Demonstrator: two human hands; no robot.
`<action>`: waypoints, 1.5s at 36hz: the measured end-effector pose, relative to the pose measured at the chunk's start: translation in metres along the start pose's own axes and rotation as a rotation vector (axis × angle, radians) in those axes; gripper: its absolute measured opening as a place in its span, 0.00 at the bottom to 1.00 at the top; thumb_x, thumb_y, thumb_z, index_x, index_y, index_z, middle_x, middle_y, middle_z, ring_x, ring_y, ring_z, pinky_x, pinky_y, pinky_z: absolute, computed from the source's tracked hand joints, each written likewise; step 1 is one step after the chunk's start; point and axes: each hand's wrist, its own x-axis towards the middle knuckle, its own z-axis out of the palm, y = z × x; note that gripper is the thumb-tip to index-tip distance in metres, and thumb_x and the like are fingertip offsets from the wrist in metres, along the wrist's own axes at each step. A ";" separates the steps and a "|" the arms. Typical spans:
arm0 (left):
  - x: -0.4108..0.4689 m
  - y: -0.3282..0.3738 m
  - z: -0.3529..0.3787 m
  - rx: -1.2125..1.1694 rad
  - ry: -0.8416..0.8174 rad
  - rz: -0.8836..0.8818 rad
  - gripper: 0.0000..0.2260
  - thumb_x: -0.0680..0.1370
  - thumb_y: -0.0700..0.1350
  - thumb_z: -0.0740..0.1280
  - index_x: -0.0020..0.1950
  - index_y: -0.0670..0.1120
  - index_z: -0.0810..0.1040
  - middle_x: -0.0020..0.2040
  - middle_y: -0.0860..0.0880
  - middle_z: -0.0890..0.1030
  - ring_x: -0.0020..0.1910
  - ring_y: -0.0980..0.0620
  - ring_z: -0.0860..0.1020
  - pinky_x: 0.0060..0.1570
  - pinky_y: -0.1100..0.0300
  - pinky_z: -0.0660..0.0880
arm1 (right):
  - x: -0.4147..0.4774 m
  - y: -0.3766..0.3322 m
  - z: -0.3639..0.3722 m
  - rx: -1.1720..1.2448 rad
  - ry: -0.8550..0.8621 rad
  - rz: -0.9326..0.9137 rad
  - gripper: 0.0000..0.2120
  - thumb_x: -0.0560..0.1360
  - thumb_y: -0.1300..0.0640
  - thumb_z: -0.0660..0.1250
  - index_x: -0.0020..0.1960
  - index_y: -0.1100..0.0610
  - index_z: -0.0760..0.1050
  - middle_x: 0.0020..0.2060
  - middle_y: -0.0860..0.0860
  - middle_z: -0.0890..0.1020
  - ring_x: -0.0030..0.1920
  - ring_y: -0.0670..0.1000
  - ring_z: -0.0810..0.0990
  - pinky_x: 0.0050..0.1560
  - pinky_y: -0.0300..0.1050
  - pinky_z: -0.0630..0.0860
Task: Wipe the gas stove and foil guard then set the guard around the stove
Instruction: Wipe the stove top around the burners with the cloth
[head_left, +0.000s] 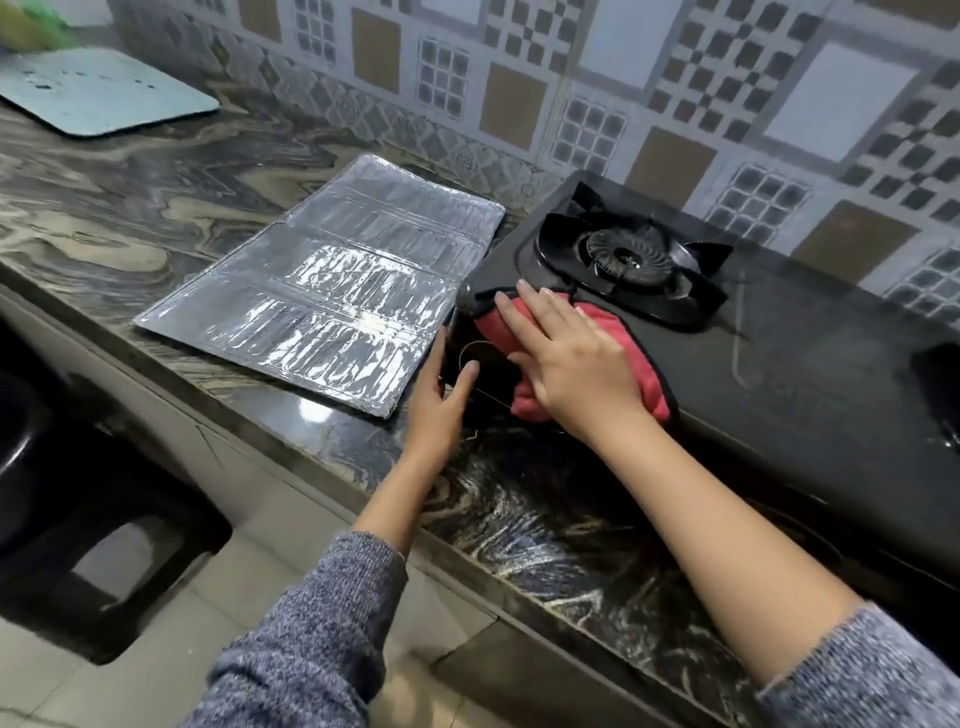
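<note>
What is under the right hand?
A pink cloth lies under the right hand, pressed flat on the black stove near its front left corner. The cloth's middle and the stove surface below it are covered, so they cannot be seen.

black gas stove (810, 332) on counter | silver foil guard (332, 291) flat, just left of it

A marbled counter (130, 208) runs in front of me. A pale board (104, 93) lies flat on it at far left. Patterned tiles cover the wall (519, 78). Below my left, a black stool (62, 519) stands on the tiled floor (270, 582).
</note>
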 end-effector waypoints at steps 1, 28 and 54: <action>0.000 0.000 0.000 0.000 0.001 -0.005 0.26 0.78 0.49 0.64 0.74 0.51 0.60 0.73 0.54 0.65 0.70 0.58 0.64 0.63 0.70 0.62 | -0.004 0.002 -0.001 -0.010 -0.002 0.016 0.25 0.76 0.50 0.61 0.71 0.50 0.64 0.69 0.53 0.70 0.68 0.54 0.71 0.64 0.53 0.70; -0.001 -0.001 0.001 0.001 -0.011 -0.112 0.27 0.78 0.49 0.63 0.75 0.51 0.58 0.74 0.48 0.64 0.72 0.51 0.64 0.72 0.52 0.61 | -0.104 0.042 -0.023 -0.187 0.084 0.310 0.24 0.76 0.47 0.59 0.71 0.48 0.63 0.69 0.49 0.71 0.68 0.53 0.71 0.66 0.51 0.68; -0.001 -0.002 0.012 0.051 0.088 -0.150 0.27 0.79 0.51 0.61 0.75 0.50 0.56 0.76 0.47 0.60 0.74 0.51 0.60 0.74 0.52 0.56 | -0.183 0.076 -0.055 -0.199 0.083 0.545 0.25 0.74 0.45 0.56 0.71 0.46 0.63 0.69 0.47 0.71 0.67 0.53 0.69 0.64 0.53 0.65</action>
